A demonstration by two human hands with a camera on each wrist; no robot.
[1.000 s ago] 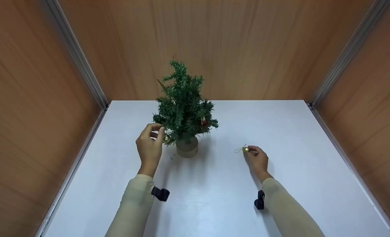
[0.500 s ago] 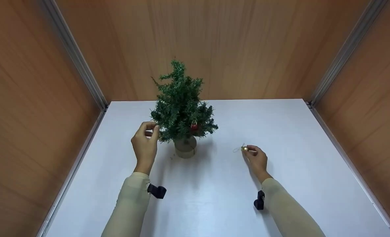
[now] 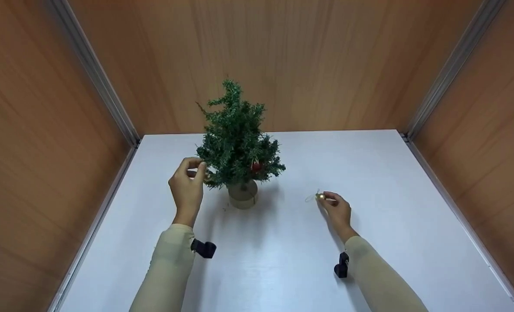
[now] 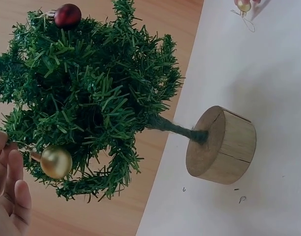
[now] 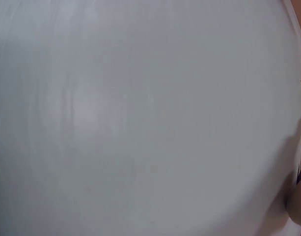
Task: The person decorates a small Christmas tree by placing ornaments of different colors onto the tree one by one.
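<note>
A small green artificial Christmas tree (image 3: 235, 138) stands upright on a round wooden base (image 4: 224, 145). At its lower left, my left hand (image 3: 186, 190) pinches a branch tip, and its fingers (image 4: 15, 167) show at the edge of the left wrist view. Right beside those fingertips hangs a gold bauble (image 4: 57, 162). A red bauble (image 3: 256, 166) hangs on the tree's front right. Over the table to the right, my right hand (image 3: 337, 210) holds a second gold bauble (image 3: 320, 196) between thumb and fingers, its thread loop pointing left. The right wrist view catches only a sliver of that hand.
The white table (image 3: 257, 268) has wood-grain panels (image 3: 317, 65) behind it and on both sides, joined by grey metal corner strips. Small dark scraps (image 4: 242, 199) lie near the wooden base.
My left hand has moved slightly left and up. The tree has turned a little, bringing the red bauble further left and into clearer view. The right hand has barely moved.
</note>
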